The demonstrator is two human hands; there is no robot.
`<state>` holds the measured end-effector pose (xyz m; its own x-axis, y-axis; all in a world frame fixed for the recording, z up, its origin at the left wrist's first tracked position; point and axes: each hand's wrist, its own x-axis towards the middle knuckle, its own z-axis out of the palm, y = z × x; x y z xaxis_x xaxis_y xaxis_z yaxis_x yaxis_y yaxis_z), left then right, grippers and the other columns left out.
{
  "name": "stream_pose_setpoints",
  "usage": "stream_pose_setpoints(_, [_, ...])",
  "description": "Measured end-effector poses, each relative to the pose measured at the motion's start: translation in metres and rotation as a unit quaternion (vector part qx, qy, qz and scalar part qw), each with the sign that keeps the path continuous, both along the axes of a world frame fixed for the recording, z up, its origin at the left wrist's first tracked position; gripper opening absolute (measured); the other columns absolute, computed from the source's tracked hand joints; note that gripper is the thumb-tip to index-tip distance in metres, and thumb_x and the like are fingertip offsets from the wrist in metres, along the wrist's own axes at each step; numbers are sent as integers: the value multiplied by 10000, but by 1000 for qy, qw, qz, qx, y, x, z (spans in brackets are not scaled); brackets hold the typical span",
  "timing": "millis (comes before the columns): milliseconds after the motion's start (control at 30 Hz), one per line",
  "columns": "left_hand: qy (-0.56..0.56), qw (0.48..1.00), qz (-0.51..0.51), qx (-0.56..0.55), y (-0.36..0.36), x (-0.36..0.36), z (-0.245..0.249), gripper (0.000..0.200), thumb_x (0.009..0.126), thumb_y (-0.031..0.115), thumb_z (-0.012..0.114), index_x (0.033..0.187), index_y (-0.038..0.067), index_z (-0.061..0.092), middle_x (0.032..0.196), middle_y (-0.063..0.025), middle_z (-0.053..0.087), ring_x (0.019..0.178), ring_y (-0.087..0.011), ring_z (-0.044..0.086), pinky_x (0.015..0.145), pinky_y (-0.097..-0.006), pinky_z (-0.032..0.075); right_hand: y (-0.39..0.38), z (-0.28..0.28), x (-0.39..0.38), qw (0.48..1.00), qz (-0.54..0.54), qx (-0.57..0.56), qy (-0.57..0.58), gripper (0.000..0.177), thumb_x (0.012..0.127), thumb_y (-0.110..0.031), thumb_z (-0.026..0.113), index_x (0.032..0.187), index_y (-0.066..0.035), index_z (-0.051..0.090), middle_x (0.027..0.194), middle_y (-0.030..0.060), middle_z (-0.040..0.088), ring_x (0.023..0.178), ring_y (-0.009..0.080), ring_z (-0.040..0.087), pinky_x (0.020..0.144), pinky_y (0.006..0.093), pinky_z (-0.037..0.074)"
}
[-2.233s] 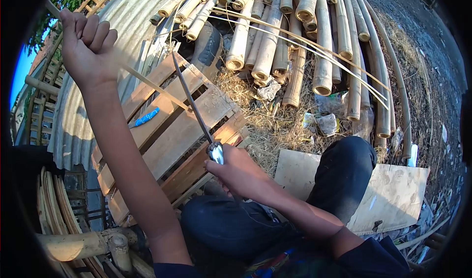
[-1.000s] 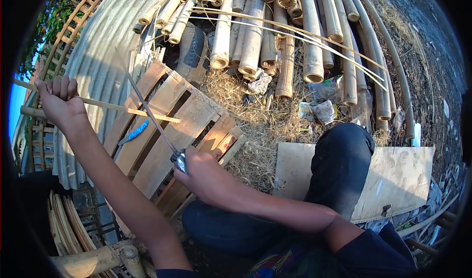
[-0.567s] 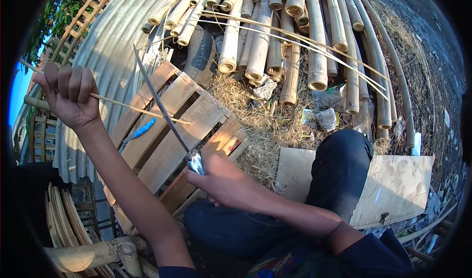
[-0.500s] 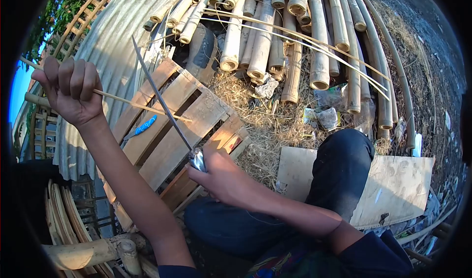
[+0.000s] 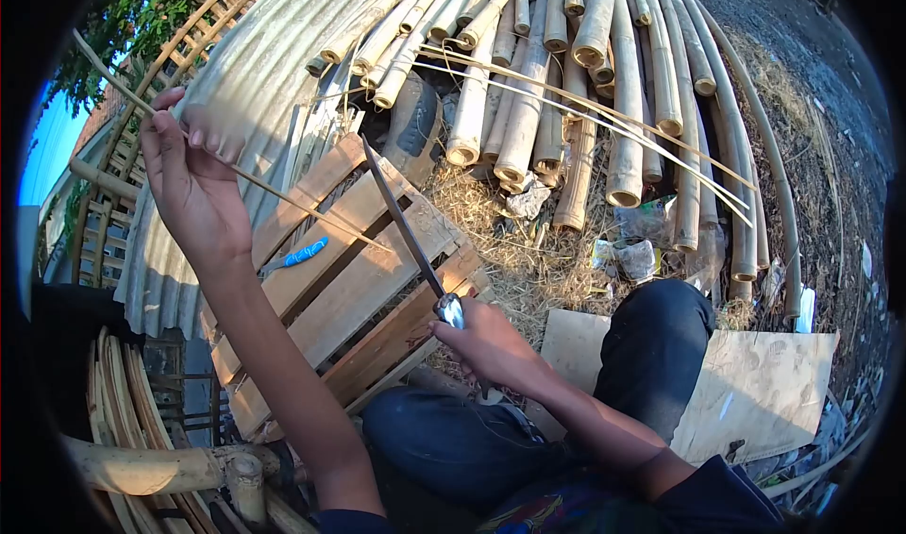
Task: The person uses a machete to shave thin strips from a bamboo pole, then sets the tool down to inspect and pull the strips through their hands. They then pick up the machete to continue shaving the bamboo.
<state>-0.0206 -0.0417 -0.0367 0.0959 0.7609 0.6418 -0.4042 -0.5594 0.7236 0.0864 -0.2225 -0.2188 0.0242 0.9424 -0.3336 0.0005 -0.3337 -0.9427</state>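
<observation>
My left hand [image 5: 196,180] is raised at the upper left, its fingers partly unfolded around a thin bamboo strip [image 5: 283,197]. The strip slants down to the right, and its lower end is over the wooden pallet [image 5: 349,284]. In my right hand [image 5: 486,341] is the handle of a long-bladed knife [image 5: 406,225], above the pallet's right edge. The blade points up and to the left, apart from the strip. A blue-handled tool [image 5: 304,253] lies on the pallet slats below the strip.
Bamboo poles [image 5: 528,109] fan out at the top, with thin strips [image 5: 604,114] across them. Corrugated sheeting [image 5: 236,91] stands at the upper left. Split bamboo [image 5: 123,411] and a thick pole [image 5: 151,468] are at lower left. Cardboard [image 5: 755,383] lies beside my knee.
My left hand has loosened from a fist around the strip. The knife has moved right, away from the strip it crossed before. The view has shifted a little.
</observation>
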Motion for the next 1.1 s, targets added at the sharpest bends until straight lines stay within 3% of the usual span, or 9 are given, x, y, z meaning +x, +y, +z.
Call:
stream_pose_setpoints(100, [-7,997,-62,36,13,-20,-7,319,1015,300,492,1210,47,504,678,41,255,628,-60,275,537,-222,250,2,-4,3,1000,-4,-5,-2,342,923,-261,557,837,70,538,569,111,575,474,207,600,478,367,484])
stream_pose_setpoints(233, [-59,987,-144,35,21,-23,-17,318,1014,339,488,1041,28,547,642,45,225,537,-58,210,480,-224,193,3,-4,4,1000,-18,2,5,350,922,-263,558,806,64,514,565,115,569,471,207,598,464,364,482])
stream_pose_setpoints(267, [-74,992,-98,19,22,-18,-16,333,1012,365,486,876,61,498,623,49,212,504,-56,176,449,-226,164,4,-2,4,1000,-16,10,-1,351,921,-263,556,805,64,508,571,120,573,472,208,599,457,362,482])
stream_pose_setpoints(400, [-39,997,-67,9,26,1,-13,368,1017,384,469,780,114,388,614,58,205,502,-47,163,429,-224,141,10,36,-3,1000,17,-1,26,332,917,-256,556,863,67,504,583,99,557,473,202,590,469,363,477])
stream_pose_setpoints(567, [-5,996,-72,-50,23,11,-9,362,1026,386,450,789,116,403,615,60,210,503,-45,165,421,-214,143,28,56,-26,994,32,90,47,327,906,-251,568,907,69,503,585,91,547,470,190,564,464,347,460])
stream_pose_setpoints(667, [-17,998,-47,-43,24,12,-12,364,1028,386,448,785,118,405,610,60,211,503,-46,168,422,-217,142,36,37,-36,992,0,77,104,310,908,-239,573,909,63,504,581,95,545,460,187,550,447,344,447])
stream_pose_setpoints(767, [-36,999,-29,-28,23,8,-12,366,1029,384,446,780,118,405,607,61,211,503,-46,168,424,-220,142,22,-1,-37,998,-21,38,40,289,923,-226,571,915,55,502,574,77,534,450,167,541,421,326,441])
stream_pose_setpoints(833, [-48,998,-13,-40,23,3,-14,370,1029,384,447,778,116,405,605,63,207,503,-45,170,425,-220,145,9,-10,-32,991,-8,-51,124,270,941,-226,563,925,35,497,572,55,524,444,141,534,401,306,441])
stream_pose_setpoints(1100, [-62,998,8,-18,5,-3,-15,383,1025,394,454,766,116,406,600,67,203,483,-40,151,399,-222,122,39,57,-45,983,7,56,176,217,966,-214,554,883,-34,466,533,12,481,403,115,497,384,265,413])
